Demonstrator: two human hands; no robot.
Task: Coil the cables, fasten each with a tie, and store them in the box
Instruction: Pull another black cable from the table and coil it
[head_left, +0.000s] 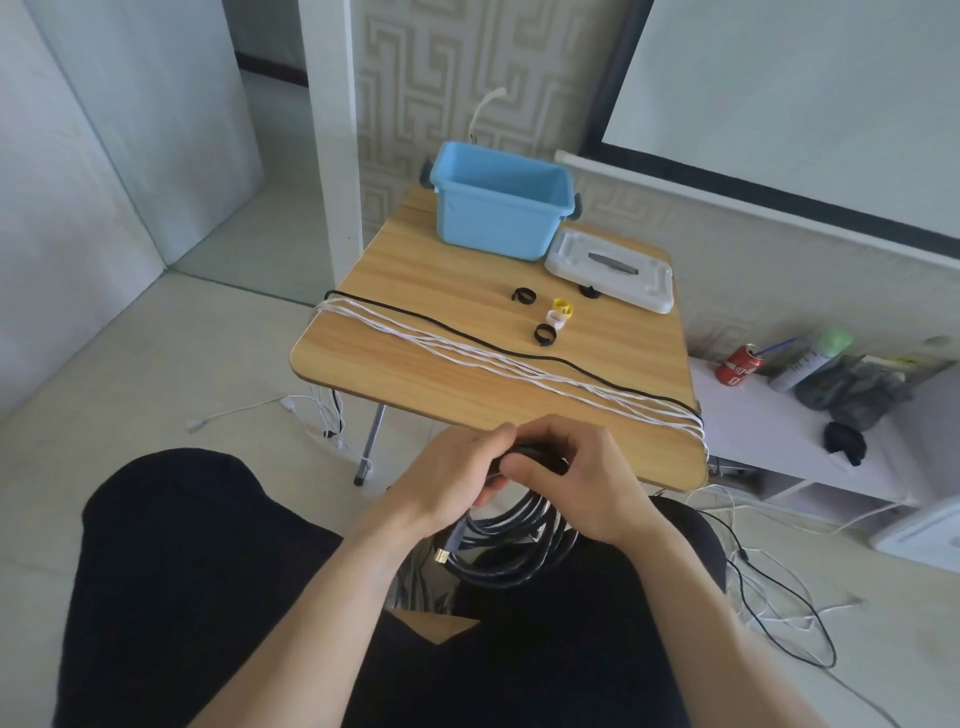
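Meanwhile, both the left hand (452, 475) and right hand (576, 475) pinch the top of a coiled dark cable (519, 540), its loops hanging below the grip, while the blue box (501, 208) waits well beyond, across the table (467, 395)

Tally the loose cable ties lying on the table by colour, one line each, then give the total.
Black ties: 3
Yellow tie: 1
White tie: 1
Total: 5 loose ties on the table. Any tie inside the hands' grip on the coiled dark cable is not counted, as it cannot be seen clearly.
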